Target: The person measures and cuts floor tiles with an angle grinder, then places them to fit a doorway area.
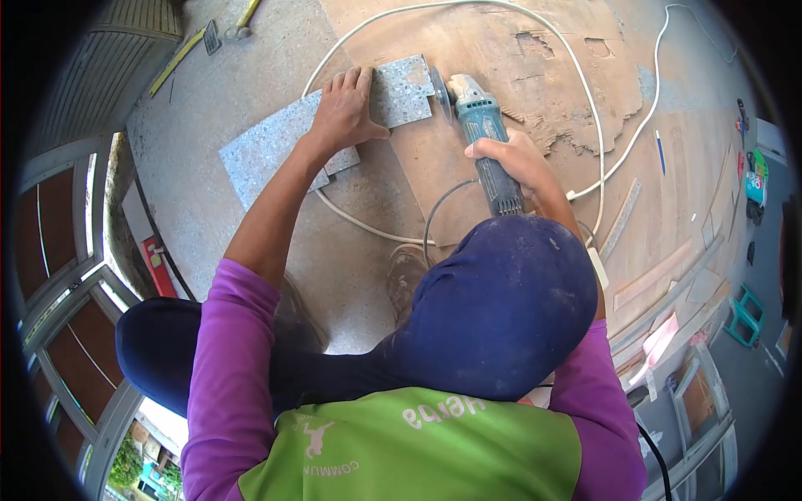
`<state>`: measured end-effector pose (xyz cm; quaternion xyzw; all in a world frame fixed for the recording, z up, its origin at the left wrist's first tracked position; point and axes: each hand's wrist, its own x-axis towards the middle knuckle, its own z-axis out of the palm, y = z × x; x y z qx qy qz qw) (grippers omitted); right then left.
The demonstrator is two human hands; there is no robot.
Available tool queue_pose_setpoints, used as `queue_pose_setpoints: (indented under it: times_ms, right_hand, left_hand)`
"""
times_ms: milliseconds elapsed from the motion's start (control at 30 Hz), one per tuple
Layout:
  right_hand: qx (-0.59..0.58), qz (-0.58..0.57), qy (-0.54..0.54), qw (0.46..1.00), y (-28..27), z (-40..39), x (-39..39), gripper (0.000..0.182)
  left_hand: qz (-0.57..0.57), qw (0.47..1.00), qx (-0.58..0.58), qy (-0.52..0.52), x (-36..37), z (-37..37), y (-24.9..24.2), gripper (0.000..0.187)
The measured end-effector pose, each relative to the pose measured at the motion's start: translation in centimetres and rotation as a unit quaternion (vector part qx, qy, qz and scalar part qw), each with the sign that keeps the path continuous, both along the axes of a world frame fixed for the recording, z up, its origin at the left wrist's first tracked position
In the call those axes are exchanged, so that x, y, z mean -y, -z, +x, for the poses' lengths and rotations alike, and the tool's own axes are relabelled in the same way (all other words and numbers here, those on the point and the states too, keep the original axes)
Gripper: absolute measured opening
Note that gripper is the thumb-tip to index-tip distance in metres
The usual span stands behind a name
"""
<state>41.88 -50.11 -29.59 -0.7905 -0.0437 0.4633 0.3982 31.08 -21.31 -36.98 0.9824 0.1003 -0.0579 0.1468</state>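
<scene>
My left hand (344,108) lies with fingers stretched across a speckled grey-blue tile (271,144), pressing on its upper side. The tile's right end has a small notch cut in its edge. In my right hand (520,160) is a teal and black angle grinder (483,125), gripped around its body. Its disc (442,95) stands on edge right beside the tile's right end. A dark cord runs from the grinder's back end toward my knee (505,292), which hides part of it.
A white cable (576,63) loops over the worn board (493,50) behind the grinder. A hammer (242,32) and a yellow level-like tool (180,60) lie at upper left. At right are a blue pencil (661,152), wood strips (620,219) and a green stool (743,316).
</scene>
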Motion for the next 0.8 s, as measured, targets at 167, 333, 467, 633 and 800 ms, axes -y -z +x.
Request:
queue_pose_setpoints:
  times_ms: [167,333,467,633,800]
  right_hand:
    - [0.008,0.007,-0.007,1.000,0.8,0.2,-0.1,0.039]
    - [0.006,-0.007,-0.007,1.000,0.2,-0.1,-0.2,0.040]
    - [0.016,-0.011,-0.017,1.000,-0.1,-0.2,-0.4,0.041]
    - [0.025,-0.013,-0.020,0.999,-0.3,-0.2,-0.3,0.041]
    - [0.033,-0.012,-0.023,0.999,0.1,-0.2,-0.2,0.040]
  left_hand:
    - [-0.002,1.000,-0.001,-0.008,-0.1,-0.1,-0.5,0.121]
    - [-0.001,1.000,0.003,-0.011,-0.3,-0.2,-0.6,0.121]
    - [0.001,1.000,0.004,-0.012,-0.4,-0.3,-0.6,0.122]
    - [0.004,1.000,0.011,-0.012,-0.2,-0.3,-0.5,0.122]
    - [-0.001,1.000,0.013,-0.012,-0.2,-0.4,-0.5,0.120]
